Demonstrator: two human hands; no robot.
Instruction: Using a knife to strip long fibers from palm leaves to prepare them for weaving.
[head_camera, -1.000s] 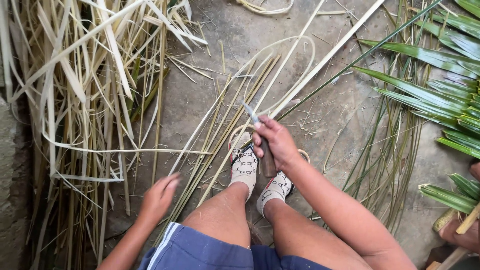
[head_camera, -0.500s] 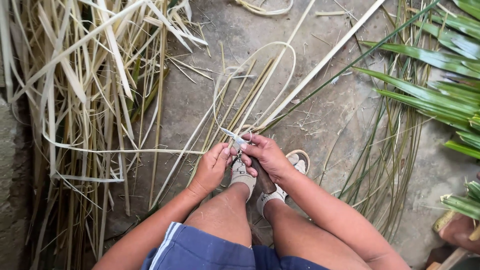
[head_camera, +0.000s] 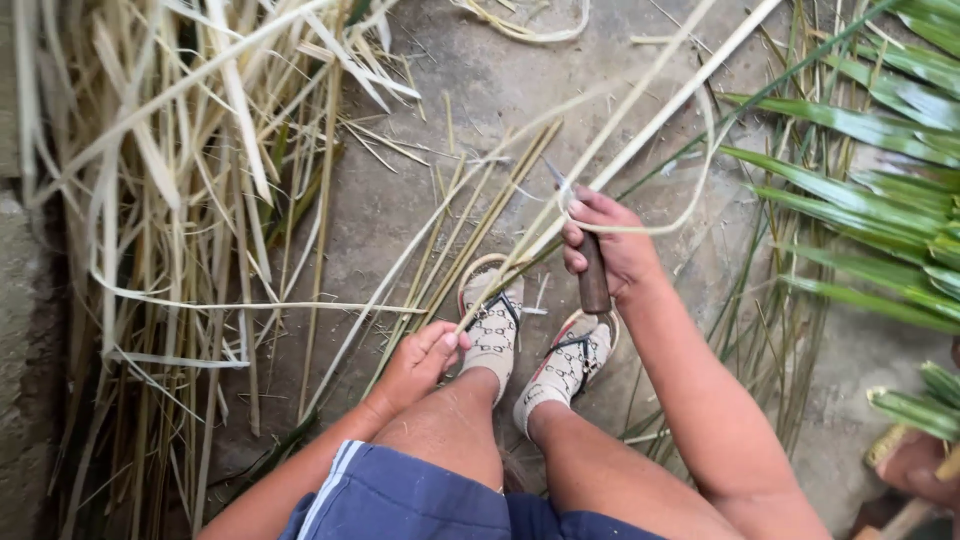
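While my right hand (head_camera: 612, 255) was closed round the brown handle of the knife (head_camera: 592, 272), its blade pointing up and away from me, a pale strip (head_camera: 655, 118) ran past my knuckles and curled off in a loop to the right. My left hand (head_camera: 418, 362) sat low by my left knee, its fingers (head_camera: 446, 341) pinched on the near end of that strip, or so it seemed; the strip was blurred there and I could not be sure it was the same one.

Judging from how things lay, the work was well along but far from over. A big heap of dry, peeled waste (head_camera: 170, 200) was piled to my left, and a row of thin stripped stalks (head_camera: 470, 225) lay on the floor in front of my feet. To my right, green fronds (head_camera: 870, 190) with their leaves on were waiting, and a bundle of greenish ribs (head_camera: 770, 330) lay below them.

There was no table or bench. I was sitting low, feet in patterned socks and sandals (head_camera: 565, 365), on a rough, stained concrete floor (head_camera: 400, 200) strewn with slivers. A stone or concrete edge (head_camera: 25, 330) bordered it on the far left, and the light looked like open daylight.
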